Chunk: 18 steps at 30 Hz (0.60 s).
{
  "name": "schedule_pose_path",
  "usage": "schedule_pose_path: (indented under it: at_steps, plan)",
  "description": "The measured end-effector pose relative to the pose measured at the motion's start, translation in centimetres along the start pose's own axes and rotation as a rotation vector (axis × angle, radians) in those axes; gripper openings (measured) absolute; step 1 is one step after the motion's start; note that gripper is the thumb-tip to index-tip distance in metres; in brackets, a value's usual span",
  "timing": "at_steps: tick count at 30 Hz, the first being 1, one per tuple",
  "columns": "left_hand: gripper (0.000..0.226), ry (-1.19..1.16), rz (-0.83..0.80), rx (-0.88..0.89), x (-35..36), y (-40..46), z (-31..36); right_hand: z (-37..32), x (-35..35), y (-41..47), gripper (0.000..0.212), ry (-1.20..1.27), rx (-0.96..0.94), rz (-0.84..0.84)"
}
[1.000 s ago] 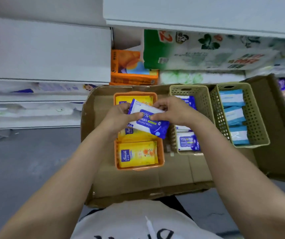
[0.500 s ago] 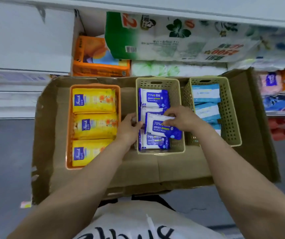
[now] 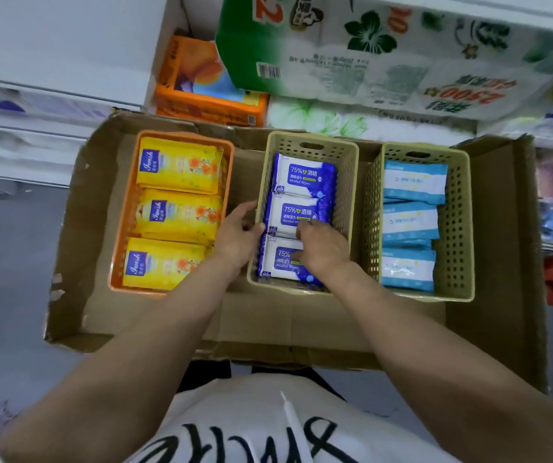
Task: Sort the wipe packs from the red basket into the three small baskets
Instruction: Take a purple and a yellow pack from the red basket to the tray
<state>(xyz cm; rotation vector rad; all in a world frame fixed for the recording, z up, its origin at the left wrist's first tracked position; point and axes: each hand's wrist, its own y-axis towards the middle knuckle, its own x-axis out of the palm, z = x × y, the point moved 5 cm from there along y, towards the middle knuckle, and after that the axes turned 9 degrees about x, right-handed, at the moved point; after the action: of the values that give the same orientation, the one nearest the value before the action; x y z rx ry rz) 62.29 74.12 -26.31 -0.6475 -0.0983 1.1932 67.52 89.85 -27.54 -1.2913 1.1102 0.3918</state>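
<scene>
The right hand [image 3: 321, 248] presses curled fingers onto the blue alcohol wipe packs [image 3: 296, 215] lying in the middle beige basket [image 3: 347, 182]. The left hand [image 3: 236, 233] grips that basket's left wall. 3 yellow packs [image 3: 178, 212] fill the orange basket [image 3: 124, 222].

We look down on a flattened cardboard box [image 3: 318, 315] with torn, upturned edges, which bears three small baskets side by side. An orange basket [image 3: 127, 212] stands at the left, a beige basket [image 3: 348, 182] in the middle and a second beige basket [image 3: 461, 208] just beside it at the right. Beneath the cardboard lies a grey floor [image 3: 7, 279].
</scene>
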Motion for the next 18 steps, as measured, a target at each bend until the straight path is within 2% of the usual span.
schedule_pose_path:
  at_steps: [7, 11, 14, 18]
  plan:
    - [0.044, 0.045, 0.042, 0.004, 0.1, -0.2, 0.0, -0.2, 0.2, -0.1, 0.047, -0.043, -0.041, 0.069]
    - [0.046, 0.175, 0.101, 0.028, -0.6, -0.7, 1.0, -0.1, -0.8, 0.0, 0.041, -0.05, -0.057, -0.004]
    - [0.05, 0.283, 0.104, 0.11, -2.1, -1.5, 3.2, 0.0, -3.1, 0.1, 0.03, -0.009, -0.043, -0.054]
    - [0.051, 0.381, 0.11, 0.246, -6.4, -2.9, 7.2, -0.8, -8.9, -0.4, 0.036, 0.039, 0.0, 0.028]
